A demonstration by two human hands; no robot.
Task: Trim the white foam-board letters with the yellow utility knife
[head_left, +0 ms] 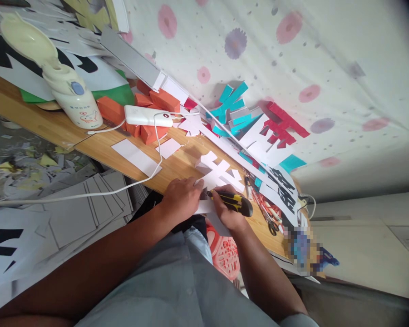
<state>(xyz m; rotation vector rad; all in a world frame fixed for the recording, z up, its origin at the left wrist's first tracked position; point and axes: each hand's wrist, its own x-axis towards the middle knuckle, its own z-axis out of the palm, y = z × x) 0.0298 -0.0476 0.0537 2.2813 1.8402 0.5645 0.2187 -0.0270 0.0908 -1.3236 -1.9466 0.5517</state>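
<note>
My right hand [229, 213] is closed around a black and yellow utility knife [237, 203], whose tip points left toward my left hand. My left hand [181, 198] has its fingers bent and pressed against a white foam board piece [206, 207] at the table's front edge, close by the blade. Part of that piece hangs below the edge, and my fingers hide some of it. Just beyond my hands, a thick white cut-out character [218, 171] lies on the table; I cannot tell whether it is joined to the piece I hold.
On the wooden table [187, 156] are a white power bank [148, 116] with a cable, orange blocks [110, 110], a cream bottle [78, 102] with its lid up, scissors [272, 225] and red and teal cut-outs [282, 125]. A floral-patterned wall covering [258, 77] stands behind.
</note>
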